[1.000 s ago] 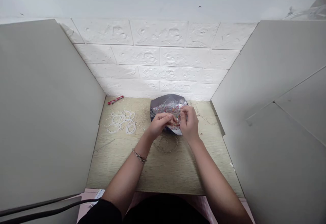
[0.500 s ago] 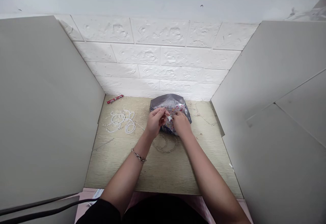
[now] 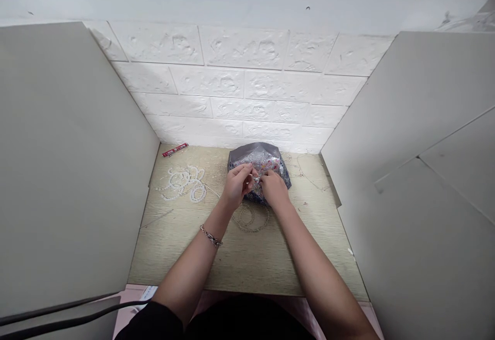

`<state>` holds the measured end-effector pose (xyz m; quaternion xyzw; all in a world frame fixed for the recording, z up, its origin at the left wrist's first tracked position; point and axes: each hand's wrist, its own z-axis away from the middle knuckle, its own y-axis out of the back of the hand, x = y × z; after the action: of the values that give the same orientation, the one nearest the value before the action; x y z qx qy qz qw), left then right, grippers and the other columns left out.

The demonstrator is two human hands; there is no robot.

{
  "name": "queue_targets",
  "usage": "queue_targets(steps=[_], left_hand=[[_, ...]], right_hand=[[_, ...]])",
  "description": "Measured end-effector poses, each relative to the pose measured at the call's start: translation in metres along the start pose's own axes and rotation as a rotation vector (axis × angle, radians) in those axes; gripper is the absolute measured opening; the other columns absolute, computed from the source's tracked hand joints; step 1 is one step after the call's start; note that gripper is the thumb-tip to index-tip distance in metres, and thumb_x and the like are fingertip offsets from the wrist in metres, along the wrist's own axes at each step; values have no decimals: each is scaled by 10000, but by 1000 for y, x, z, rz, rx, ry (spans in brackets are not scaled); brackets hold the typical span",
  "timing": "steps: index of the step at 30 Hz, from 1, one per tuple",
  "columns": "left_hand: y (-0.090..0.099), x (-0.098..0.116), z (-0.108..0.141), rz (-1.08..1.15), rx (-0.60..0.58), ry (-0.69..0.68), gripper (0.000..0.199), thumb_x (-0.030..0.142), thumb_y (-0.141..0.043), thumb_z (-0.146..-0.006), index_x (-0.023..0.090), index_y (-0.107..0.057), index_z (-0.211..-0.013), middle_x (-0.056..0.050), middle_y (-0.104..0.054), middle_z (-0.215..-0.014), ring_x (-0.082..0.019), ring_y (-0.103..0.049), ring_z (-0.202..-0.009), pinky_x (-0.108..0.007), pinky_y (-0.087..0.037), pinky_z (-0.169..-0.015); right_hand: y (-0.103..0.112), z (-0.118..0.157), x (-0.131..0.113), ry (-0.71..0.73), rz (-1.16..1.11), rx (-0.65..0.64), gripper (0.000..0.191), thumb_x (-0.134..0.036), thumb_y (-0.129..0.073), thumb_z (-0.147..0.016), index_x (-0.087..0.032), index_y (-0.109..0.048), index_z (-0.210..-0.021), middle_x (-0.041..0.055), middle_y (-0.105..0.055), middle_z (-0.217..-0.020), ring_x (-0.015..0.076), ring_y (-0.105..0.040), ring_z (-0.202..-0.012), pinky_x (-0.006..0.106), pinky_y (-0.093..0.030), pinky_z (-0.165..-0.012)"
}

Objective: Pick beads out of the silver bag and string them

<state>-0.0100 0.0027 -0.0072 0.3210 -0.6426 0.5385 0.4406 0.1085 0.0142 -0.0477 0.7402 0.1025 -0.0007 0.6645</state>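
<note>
Silvery bag [image 3: 255, 151] of beads, at the centre of the frame, lying on the wood-grained table [image 3: 247, 268] against the foot of the brick-patterned wall [image 3: 224, 82]. From left to right, we note first what is obscured: two dark cables [image 3: 69, 324] are cut off by the left edge; a pale slip [image 3: 148, 293] at lower left is partly covered by the sleeve; the left hand [image 3: 237, 179] and the right hand [image 3: 274, 186] hide much of the bag's near part. The left thumb and forefinger stand close together, and the right fingers bend narrowly downward just beside them. A small pale item shows between the fingertips, but we cannot tell what it is or which hand, if either, grips it.

As to materials, we see at left of centre a glossy red strip [image 3: 175, 149], then tangled white strands [image 3: 198, 200] in beadlike rings, a linked metal bracelet [image 3: 211, 236] on the left wrist, and a looped translucent strand [image 3: 251, 231] below the bag. The bag is crinkled and reflective, with multicoloured beads [image 3: 266, 164]; fine strands [image 3: 311, 181] lie to its right.

We see its smooth grey rim facing the top of the frame and its opening toward the viewer; with its near side covered, its long axis remains unclear.
</note>
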Motion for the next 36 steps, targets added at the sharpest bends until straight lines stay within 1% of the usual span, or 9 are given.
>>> queue_targets(steps=[10,14,16,18,23,26,32,34,36], left_hand=[[0,0,0,-27,4,9,247,356,-516,-680,127,-495,-589,39,-403,-440,-27,-326,-327,-154,-129,-294],[0,-1,0,-33,15,3,248,354,-508,-687,129,-493,-584,38,-405,-441,-27,-323,-324,-156,-131,-292],[1,-1,0,-36,22,-2,249,356,-506,-688,129,-492,-584,38,-408,-443,-25,-320,-322,-157,-126,-292],[1,-1,-1,-37,35,-9,250,355,-505,-687,128,-489,-584,37,-411,-448,-22,-315,-321,-159,-120,-293],[3,-2,-2,-39,77,-35,254,350,-503,-684,121,-480,-574,29,-436,-507,-13,-310,-331,-163,-130,-294],[4,-3,-3,-46,104,-36,257,351,-501,-683,119,-479,-575,21,-451,-554,-11,-321,-348,-161,-141,-294],[5,-4,-5,-59,128,-14,264,361,-494,-681,118,-475,-581,17,-449,-571,-12,-329,-357,-155,-144,-294],[5,-4,-5,-63,133,-10,265,362,-496,-678,118,-471,-577,17,-449,-571,-12,-328,-356,-154,-145,-295],[4,-3,-5,-67,144,-3,265,360,-499,-675,119,-467,-571,19,-445,-562,-12,-325,-354,-153,-145,-295]], right_hand=[[-5,-1,1,18,-51,38,245,-175,-345,-790,-133,-586,-804,98,-527,-867,162,-486,-808,256,-341,-719],[-6,-3,2,7,-215,108,225,-166,-320,-792,-129,-537,-839,104,-524,-881,166,-480,-816,272,-345,-735],[-5,-5,2,-23,-399,157,194,-195,-339,-784,-139,-522,-817,93,-529,-870,169,-478,-814,289,-352,-743],[-3,-8,3,-87,-694,165,158,-247,-385,-764,-157,-515,-757,67,-546,-814,170,-489,-787,309,-366,-744],[2,-8,6,-265,-1740,5,161,-335,-479,-717,-179,-504,-688,10,-573,-696,130,-542,-684,316,-425,-719],[3,-6,9,-291,-2007,-74,157,-313,-589,-644,-172,-523,-668,2,-591,-679,114,-554,-642,301,-447,-699],[3,-4,12,-301,-2065,-126,198,-344,-587,-648,-172,-513,-713,27,-627,-743,118,-569,-653,321,-458,-716],[3,-4,13,-289,-1910,-103,208,-373,-539,-677,-173,-505,-721,24,-617,-740,116,-558,-626,322,-455,-692],[4,-4,12,-263,-1542,-40,203,-372,-489,-703,-169,-505,-692,25,-601,-707,123,-543,-613,309,-438,-658]])
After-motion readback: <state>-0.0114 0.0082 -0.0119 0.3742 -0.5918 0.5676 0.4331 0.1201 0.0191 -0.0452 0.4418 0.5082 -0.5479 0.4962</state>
